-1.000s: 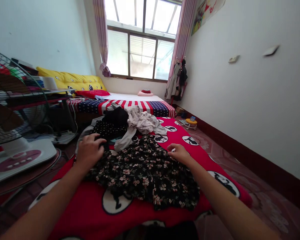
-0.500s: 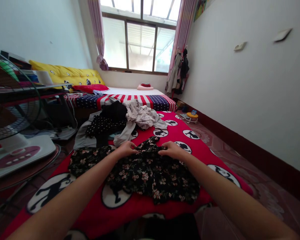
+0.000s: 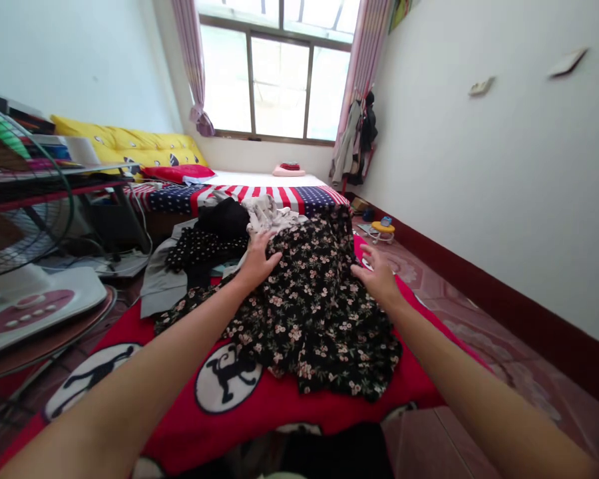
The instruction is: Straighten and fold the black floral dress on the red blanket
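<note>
A black floral garment (image 3: 314, 299) with pink flowers lies spread over the red blanket (image 3: 180, 426), its far end raised up over part of the clothes pile. My left hand (image 3: 258, 263) is at the garment's left edge, fingers stretched forward and thumb apart. On the other side, my right hand (image 3: 381, 274) is open beside the right edge, its fingers spread and slightly curled; whether it touches the cloth is unclear. Behind my left hand are a black polka-dot garment (image 3: 199, 249), a pale patterned garment (image 3: 267, 211) and a grey garment (image 3: 164, 286).
A fan (image 3: 34, 306) stands at the left by a cluttered desk (image 3: 94, 173). Beyond the clothes is a bed with a stars-and-stripes cover (image 3: 259, 196). A small yellow stool (image 3: 383, 227) is on the floor near the right wall.
The garment, bunched between my fingers before, is now stretched away from me and covers part of the pile. Both hands have let go, risen and moved apart.
</note>
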`<action>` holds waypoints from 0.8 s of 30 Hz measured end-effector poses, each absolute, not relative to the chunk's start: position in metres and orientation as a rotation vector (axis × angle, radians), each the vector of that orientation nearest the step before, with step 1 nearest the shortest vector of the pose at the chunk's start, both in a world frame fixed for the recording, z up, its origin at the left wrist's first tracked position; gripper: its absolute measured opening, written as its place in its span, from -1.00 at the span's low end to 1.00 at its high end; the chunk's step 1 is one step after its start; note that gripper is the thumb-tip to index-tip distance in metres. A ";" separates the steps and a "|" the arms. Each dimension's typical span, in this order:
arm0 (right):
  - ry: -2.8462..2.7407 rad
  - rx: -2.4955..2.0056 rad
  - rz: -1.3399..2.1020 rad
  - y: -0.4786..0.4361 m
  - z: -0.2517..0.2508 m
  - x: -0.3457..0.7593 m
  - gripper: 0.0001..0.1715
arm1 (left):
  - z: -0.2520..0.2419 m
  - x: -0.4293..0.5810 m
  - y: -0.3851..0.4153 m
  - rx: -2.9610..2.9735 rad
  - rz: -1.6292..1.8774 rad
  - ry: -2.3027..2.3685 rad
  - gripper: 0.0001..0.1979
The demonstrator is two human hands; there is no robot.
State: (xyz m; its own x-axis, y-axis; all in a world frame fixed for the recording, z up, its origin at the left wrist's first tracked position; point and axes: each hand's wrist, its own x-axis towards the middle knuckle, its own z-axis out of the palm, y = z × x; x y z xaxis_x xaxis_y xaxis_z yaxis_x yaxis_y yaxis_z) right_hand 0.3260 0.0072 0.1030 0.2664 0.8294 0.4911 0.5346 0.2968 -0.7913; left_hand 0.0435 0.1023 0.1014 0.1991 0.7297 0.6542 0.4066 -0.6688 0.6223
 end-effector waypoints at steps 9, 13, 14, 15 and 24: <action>-2.283 -1.360 0.441 -0.125 0.039 0.284 -0.21 | 0.032 -0.013 -0.041 2.523 0.807 0.846 -0.60; -2.382 -1.420 0.220 -0.121 0.028 0.269 -0.33 | 0.014 -0.011 -0.062 2.590 0.669 0.915 -0.26; -2.396 -1.419 0.178 -0.118 0.026 0.266 -0.45 | 0.010 -0.008 -0.063 2.591 0.680 0.945 -0.25; -2.403 -1.414 0.153 -0.115 0.025 0.265 -0.52 | 0.007 -0.006 -0.062 2.586 0.704 0.972 -0.28; -1.547 -1.540 0.875 -0.034 0.052 0.295 -0.80 | 0.038 0.020 0.018 1.782 0.904 1.110 -0.68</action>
State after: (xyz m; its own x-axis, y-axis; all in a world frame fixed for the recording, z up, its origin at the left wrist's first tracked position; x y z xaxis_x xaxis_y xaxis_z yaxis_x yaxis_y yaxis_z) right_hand 0.2948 -0.0340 0.0518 0.0267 0.9983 0.0523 0.4698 0.0336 -0.8821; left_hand 0.0200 0.0182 0.0377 0.3502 0.9256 0.1440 0.3283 -0.2653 0.9066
